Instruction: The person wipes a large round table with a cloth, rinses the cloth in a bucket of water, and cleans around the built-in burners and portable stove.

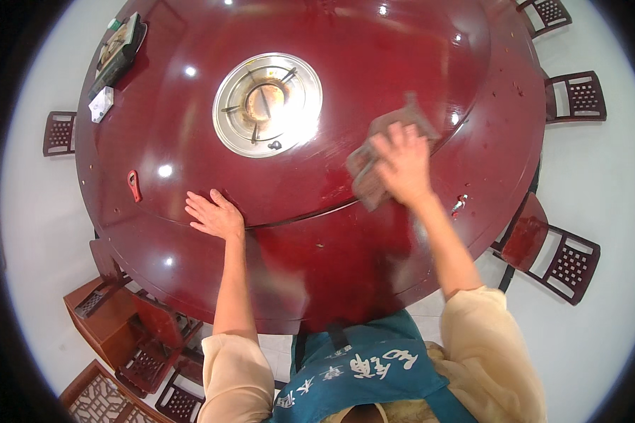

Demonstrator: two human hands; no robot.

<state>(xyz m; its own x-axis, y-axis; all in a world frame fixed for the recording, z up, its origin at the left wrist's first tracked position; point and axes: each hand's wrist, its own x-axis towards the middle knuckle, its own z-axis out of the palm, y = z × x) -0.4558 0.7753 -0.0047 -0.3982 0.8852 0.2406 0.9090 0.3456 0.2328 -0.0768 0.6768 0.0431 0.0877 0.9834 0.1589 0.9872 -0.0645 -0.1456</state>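
Note:
Under my right hand [404, 166] a grey-brown cloth [370, 185] is pressed flat on the raised turntable [349, 69] of a round dark-red table, close to the turntable's edge. Hand and cloth are slightly blurred. My left hand [217, 214] rests with fingers spread on the near left rim of the turntable and holds nothing. Between and beyond the hands, a round metal burner [227, 127] with pan supports is set into the turntable, its middle stained brown. A small black piece [274, 145] lies on its near rim.
A red-handled opener or peeler [134, 186] lies left of my left hand. Farther left are a tray of items [117, 53] and a white box or tissue pack [101, 104]. Food scraps and a crumpled wrapper [460, 202] dot the right table rim [487, 174]. Wooden chairs [574, 264] stand around.

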